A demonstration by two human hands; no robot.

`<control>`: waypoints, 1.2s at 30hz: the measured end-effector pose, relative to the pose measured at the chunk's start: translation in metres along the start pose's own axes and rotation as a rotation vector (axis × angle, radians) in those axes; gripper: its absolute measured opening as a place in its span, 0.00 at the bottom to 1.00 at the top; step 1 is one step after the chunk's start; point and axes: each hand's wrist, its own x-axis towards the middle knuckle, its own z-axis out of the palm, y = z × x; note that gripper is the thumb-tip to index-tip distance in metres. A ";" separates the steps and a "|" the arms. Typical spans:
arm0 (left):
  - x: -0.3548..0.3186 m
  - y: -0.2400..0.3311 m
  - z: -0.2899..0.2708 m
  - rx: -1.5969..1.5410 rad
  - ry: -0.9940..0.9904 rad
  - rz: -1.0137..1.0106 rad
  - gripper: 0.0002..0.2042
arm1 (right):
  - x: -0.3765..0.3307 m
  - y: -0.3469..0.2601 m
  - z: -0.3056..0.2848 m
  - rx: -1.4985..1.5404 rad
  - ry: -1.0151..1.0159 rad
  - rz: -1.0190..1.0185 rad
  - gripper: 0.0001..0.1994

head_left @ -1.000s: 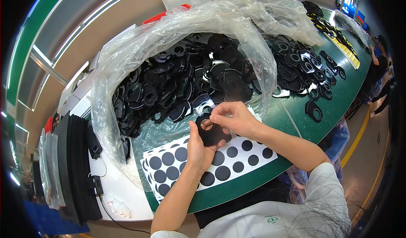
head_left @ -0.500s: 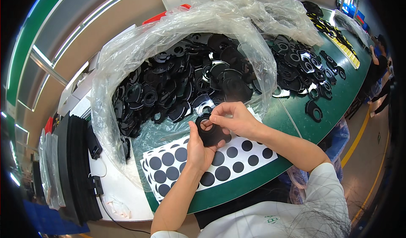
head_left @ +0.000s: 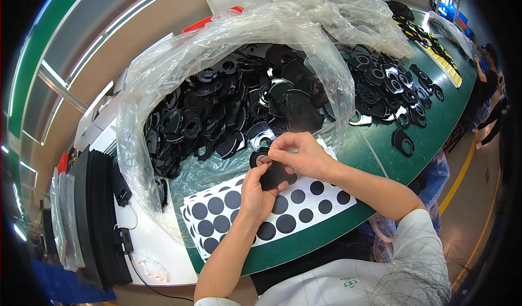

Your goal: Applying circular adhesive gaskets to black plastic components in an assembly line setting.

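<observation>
A black plastic part with a round hole [head_left: 273, 176] rests in my left hand [head_left: 256, 193], whose thumb lies over its face near the hole. My right hand [head_left: 298, 153] is closed at the part's upper rim, thumb and fingertips pinched together; whatever sits between them is too small to make out. Below both hands lie white sheets of black round stickers [head_left: 286, 223], in larger and smaller sizes. Beyond the hands, a large heap of similar black parts [head_left: 217, 107] fills an opened clear plastic bag [head_left: 144, 83].
More black parts [head_left: 375, 83] are piled at the right on the green table [head_left: 348, 143], one lying apart [head_left: 403, 142]. A stack of black sheets [head_left: 100, 213] stands at the left beside a cable. People [head_left: 488, 69] are at the far right.
My left thumb has bent inward from the part's left edge over its face toward the hole. The right hand has barely shifted.
</observation>
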 end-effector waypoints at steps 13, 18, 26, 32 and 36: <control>0.001 0.000 -0.004 0.021 -0.002 0.015 0.09 | 0.000 0.007 0.001 -0.746 0.245 -0.840 0.08; 0.000 -0.002 -0.002 0.040 -0.025 0.040 0.10 | -0.003 -0.004 0.001 -0.698 0.308 -0.843 0.10; -0.001 -0.003 0.006 0.169 -0.097 0.073 0.14 | -0.007 -0.013 -0.006 -0.268 0.061 -0.169 0.09; -0.004 -0.001 0.007 0.164 -0.183 0.095 0.33 | -0.010 -0.026 0.004 -0.314 0.109 -0.077 0.09; -0.003 -0.002 0.012 0.172 -0.161 0.032 0.39 | -0.004 -0.003 0.001 -0.760 0.295 -0.526 0.13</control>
